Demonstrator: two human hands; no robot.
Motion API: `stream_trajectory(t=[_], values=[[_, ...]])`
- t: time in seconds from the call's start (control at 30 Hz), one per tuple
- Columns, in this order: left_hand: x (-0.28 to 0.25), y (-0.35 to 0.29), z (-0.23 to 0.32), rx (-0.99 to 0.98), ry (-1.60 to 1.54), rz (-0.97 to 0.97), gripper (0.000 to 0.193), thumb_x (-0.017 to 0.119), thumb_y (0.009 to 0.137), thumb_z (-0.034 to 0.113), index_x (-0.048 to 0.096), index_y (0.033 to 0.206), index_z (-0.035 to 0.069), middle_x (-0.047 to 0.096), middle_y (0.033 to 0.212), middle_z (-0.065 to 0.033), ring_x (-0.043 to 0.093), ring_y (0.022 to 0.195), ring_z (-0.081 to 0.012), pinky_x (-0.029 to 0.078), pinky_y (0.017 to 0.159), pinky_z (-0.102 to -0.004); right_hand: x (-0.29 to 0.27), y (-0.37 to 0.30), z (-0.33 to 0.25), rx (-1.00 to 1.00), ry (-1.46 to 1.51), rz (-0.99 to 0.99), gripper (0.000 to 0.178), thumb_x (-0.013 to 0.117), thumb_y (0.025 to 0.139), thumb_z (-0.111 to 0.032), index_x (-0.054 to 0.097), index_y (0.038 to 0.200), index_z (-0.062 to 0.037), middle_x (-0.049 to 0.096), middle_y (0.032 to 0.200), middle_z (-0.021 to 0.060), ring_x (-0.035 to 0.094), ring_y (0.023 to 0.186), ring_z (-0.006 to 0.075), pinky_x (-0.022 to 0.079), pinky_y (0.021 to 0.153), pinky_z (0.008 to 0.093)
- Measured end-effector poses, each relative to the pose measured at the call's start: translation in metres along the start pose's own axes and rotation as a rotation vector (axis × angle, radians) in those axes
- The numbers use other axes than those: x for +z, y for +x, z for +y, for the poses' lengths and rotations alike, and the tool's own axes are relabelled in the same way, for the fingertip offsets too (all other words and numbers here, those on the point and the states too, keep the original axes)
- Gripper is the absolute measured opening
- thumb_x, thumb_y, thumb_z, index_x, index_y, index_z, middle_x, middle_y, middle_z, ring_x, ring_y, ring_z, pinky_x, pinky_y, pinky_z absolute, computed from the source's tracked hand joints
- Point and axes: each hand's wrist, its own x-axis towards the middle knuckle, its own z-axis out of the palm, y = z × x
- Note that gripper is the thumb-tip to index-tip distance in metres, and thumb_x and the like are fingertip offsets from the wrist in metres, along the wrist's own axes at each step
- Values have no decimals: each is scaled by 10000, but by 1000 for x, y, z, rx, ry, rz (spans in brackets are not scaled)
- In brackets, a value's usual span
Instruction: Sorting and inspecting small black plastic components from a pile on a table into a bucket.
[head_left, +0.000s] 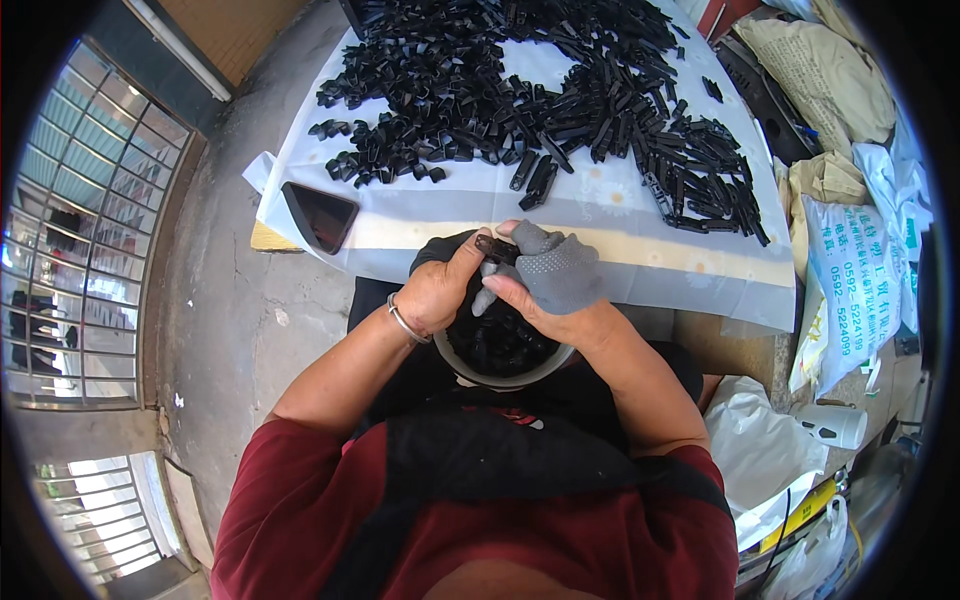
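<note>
Above my lap, my left hand (447, 288), with a bangle at its wrist, pinches a small dark plastic piece (495, 250) with the thumb. The fingers of this hand are partly hidden behind the piece. My right hand (556, 272), in a grey dotted glove with bare fingertips, closes on the same piece from the other side. Directly below both hands sits a round pale-rimmed bucket (497, 383) holding many black plastic parts (505, 345). My hands cover part of its far rim.
Ahead stands a table with a white sheet (400, 235), heaped with black plastic parts (440, 95). A dark phone-like slab (320, 216) lies at its near left corner. Bags and sacks (845, 280) crowd the right side. A white plastic bag (762, 450) lies lower right. Barred windows line the left.
</note>
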Motion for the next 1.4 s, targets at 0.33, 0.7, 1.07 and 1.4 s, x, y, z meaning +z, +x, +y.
stream_trajectory(t=[0.33, 0.7, 1.07, 1.4], values=[[-3, -2, 28, 224, 279, 75, 399, 386, 934, 333, 590, 842, 2, 590, 712, -137, 538, 653, -241, 434, 642, -333, -29, 0, 4, -35, -175, -174, 255, 584, 821, -262, 613, 918, -27, 612, 767, 116, 578, 709, 297, 447, 646, 391], [-9, -2, 35, 294, 744, -119, 331, 388, 913, 254, 596, 835, 9, 612, 781, -183, 584, 732, -352, 454, 658, -395, -10, -3, -1, 13, -155, -285, 265, 569, 808, -306, 604, 909, -63, 604, 775, 118, 563, 712, 311, 435, 644, 409], [23, 72, 30, 425, 1099, 134, 300, 567, 805, 291, 588, 953, 31, 608, 853, -153, 593, 782, -303, 468, 683, -380, -12, 33, 64, 72, -431, -105, 205, 538, 795, -252, 617, 865, -75, 589, 751, 130, 565, 736, 313, 444, 661, 435], [13, 69, 14, 576, 1099, 167, 222, 560, 787, 236, 587, 909, 53, 592, 834, -142, 581, 771, -299, 464, 681, -383, -22, 13, 68, 75, -555, -35, 300, 567, 791, -322, 604, 840, -28, 589, 820, 164, 573, 753, 325, 454, 665, 412]])
